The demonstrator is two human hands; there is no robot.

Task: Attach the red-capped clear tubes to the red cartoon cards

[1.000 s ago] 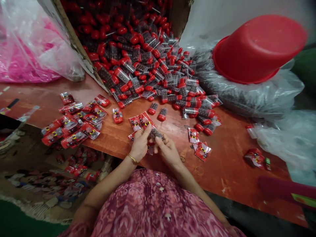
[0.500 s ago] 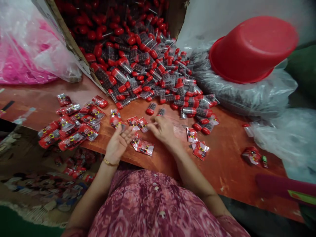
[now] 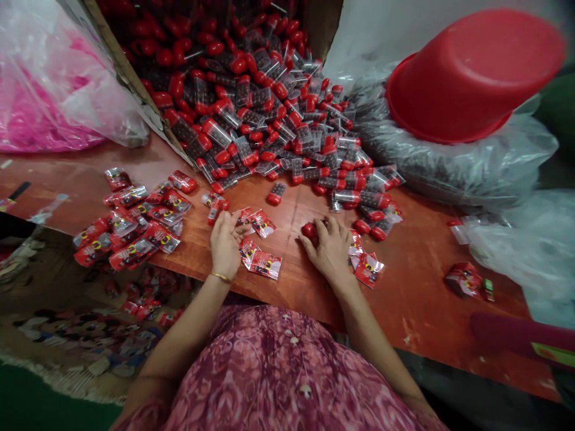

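Where the worktable with its scuffed, reddish-brown top (image 3: 417,287) meets the pale grey wall (image 3: 377,30), a brown cardboard box (image 3: 333,36) lies open, spilling a large heap of clear plastic tubes with rounded red ends and dark contents (image 3: 269,120) across the surface. Left of the box rests a translucent plastic bag with bright pink contents (image 3: 45,114); to its right, a red plastic bucket (image 3: 476,72) sits upside down on a clear bag of dark contents (image 3: 440,170). A whitish plastic bag (image 3: 525,245) covers part of the table's right end. Beneath the left edge, red packets and printed cartoon figures (image 3: 85,335) are visible, with green flooring (image 3: 36,395) in the corner. On the table, a pile of filled, red printed packets (image 3: 135,224) occupies the left; flat red printed sleeves (image 3: 266,264) lie between the hands. The right hand (image 3: 331,242) has its fingers closed over a tube with a glossy red end (image 3: 309,230), the remainder hidden under the hand. The left hand (image 3: 226,245) is loosely bent with nothing visible in its grasp, just beside the sleeves. One loose dark tube with a red base (image 3: 275,193) lies below the heap.
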